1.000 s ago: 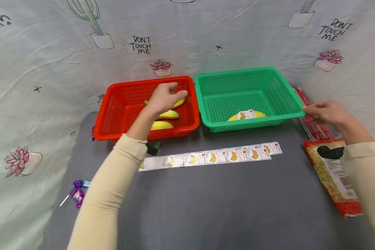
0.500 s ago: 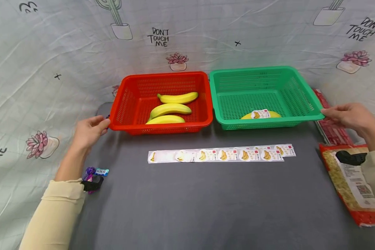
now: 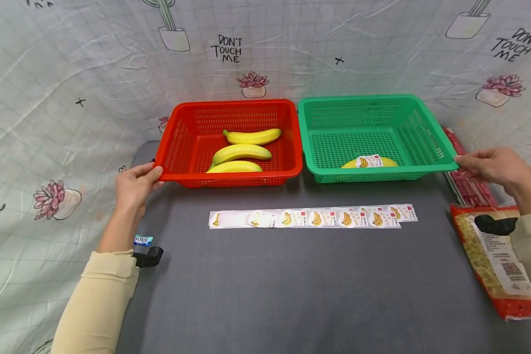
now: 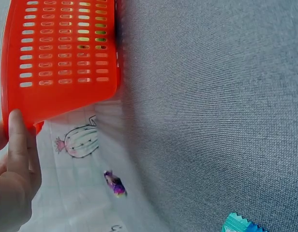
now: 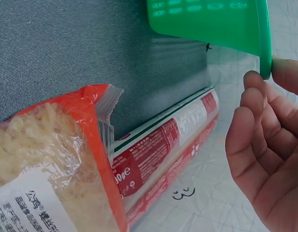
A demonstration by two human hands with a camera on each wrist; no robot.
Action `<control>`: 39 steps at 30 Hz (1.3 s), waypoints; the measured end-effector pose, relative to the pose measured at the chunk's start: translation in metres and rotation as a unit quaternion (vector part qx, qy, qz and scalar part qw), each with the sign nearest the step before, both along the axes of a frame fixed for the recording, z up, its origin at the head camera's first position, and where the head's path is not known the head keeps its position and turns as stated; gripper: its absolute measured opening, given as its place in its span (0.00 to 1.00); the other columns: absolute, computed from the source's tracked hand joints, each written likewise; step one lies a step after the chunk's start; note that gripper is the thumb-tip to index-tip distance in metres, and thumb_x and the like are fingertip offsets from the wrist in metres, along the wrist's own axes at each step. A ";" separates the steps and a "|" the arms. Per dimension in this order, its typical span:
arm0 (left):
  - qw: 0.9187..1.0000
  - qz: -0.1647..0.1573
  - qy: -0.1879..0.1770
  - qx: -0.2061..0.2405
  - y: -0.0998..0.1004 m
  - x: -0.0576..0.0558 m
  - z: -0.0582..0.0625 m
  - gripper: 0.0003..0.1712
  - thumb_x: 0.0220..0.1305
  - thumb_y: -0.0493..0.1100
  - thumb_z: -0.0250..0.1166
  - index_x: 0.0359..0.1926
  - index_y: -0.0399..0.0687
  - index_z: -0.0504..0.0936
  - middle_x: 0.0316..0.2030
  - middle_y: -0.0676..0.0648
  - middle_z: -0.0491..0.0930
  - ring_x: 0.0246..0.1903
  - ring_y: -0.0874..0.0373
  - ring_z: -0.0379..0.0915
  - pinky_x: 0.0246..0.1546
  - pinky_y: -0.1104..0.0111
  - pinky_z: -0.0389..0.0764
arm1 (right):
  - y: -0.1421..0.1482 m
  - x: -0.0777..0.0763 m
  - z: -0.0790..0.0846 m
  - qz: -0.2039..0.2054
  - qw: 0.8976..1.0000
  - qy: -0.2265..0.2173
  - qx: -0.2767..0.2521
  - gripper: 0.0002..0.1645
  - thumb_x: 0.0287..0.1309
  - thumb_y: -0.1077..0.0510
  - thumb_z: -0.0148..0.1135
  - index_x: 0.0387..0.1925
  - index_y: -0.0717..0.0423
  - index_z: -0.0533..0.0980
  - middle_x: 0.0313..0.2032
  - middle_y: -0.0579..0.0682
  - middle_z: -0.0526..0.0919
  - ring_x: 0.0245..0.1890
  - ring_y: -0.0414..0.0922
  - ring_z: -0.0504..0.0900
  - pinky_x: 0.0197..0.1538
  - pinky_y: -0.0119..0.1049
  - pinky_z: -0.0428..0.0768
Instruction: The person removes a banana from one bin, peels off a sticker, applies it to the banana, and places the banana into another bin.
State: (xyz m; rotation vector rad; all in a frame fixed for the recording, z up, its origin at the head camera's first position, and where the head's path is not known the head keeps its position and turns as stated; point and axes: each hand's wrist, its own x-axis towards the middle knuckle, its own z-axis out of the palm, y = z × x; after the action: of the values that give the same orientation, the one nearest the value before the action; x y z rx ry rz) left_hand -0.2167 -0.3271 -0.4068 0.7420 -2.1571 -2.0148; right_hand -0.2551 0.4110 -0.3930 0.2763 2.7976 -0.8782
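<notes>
My left hand (image 3: 134,189) pinches the front left corner of the red basket (image 3: 230,178); the left wrist view shows its fingers (image 4: 17,145) against the rim. Three bananas (image 3: 241,153) lie inside that basket. At the right, my right hand (image 3: 497,167) holds the front right corner of the green basket (image 3: 380,172) between thumb and fingers, as the right wrist view confirms. One banana (image 3: 391,162) with a white banana-picture label (image 3: 369,161) sits in the green basket, partly hidden by its front wall. Both baskets stand side by side.
Strips of banana stickers (image 3: 309,218) lie on the grey table (image 3: 292,285) before the baskets. A bag of pasta-like pieces (image 3: 495,260) and a red packet (image 5: 163,154) lie at the right. A blue wrapped sweet (image 3: 143,240) is by the left wrist; a purple sweet (image 4: 114,183) lies behind it.
My left hand has moved left from above the red basket to its front left corner and now grips it. The right hand stays on the green basket. The head view has shifted left.
</notes>
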 end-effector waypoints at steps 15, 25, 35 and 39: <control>1.000 0.005 -0.003 -0.001 -0.003 0.004 0.001 0.31 0.68 0.42 0.67 0.69 0.36 0.73 0.39 0.55 0.76 0.23 0.70 0.82 0.32 0.79 0.82 | -0.067 -0.029 0.041 0.062 0.995 0.051 0.064 0.45 0.69 0.31 0.53 0.64 0.69 0.71 0.43 0.61 0.84 0.33 0.44 0.82 0.33 0.41 0.78; 1.000 0.011 0.008 -0.004 0.000 0.001 -0.001 0.29 0.69 0.42 0.67 0.68 0.36 0.75 0.41 0.54 0.75 0.24 0.70 0.81 0.35 0.78 0.83 | -0.253 -0.064 0.044 0.232 0.964 0.057 -0.118 0.34 0.68 0.39 0.63 0.67 0.52 0.73 0.57 0.48 0.82 0.50 0.39 0.82 0.54 0.36 0.79; 0.999 0.025 0.023 -0.002 0.001 -0.005 -0.006 0.26 0.68 0.39 0.67 0.64 0.34 0.78 0.38 0.53 0.78 0.22 0.70 0.80 0.34 0.77 0.84 | -0.412 -0.082 0.003 0.336 0.930 -0.023 -0.145 0.31 0.66 0.51 0.67 0.67 0.56 0.73 0.63 0.57 0.79 0.62 0.53 0.76 0.66 0.50 0.76; 0.999 0.034 0.025 -0.002 -0.001 -0.003 -0.007 0.25 0.68 0.39 0.67 0.64 0.35 0.78 0.39 0.52 0.77 0.23 0.69 0.80 0.34 0.78 0.84 | -0.441 -0.085 -0.009 0.340 0.927 -0.054 -0.148 0.31 0.65 0.51 0.67 0.66 0.57 0.74 0.63 0.56 0.79 0.62 0.52 0.73 0.69 0.48 0.72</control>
State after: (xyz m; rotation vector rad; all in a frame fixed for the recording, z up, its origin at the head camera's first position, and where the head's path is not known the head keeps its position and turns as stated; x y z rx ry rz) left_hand -0.2200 -0.3280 -0.4142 0.7477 -2.0782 -1.9741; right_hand -0.3402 -0.0298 -0.4019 -0.6327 2.3316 -1.0217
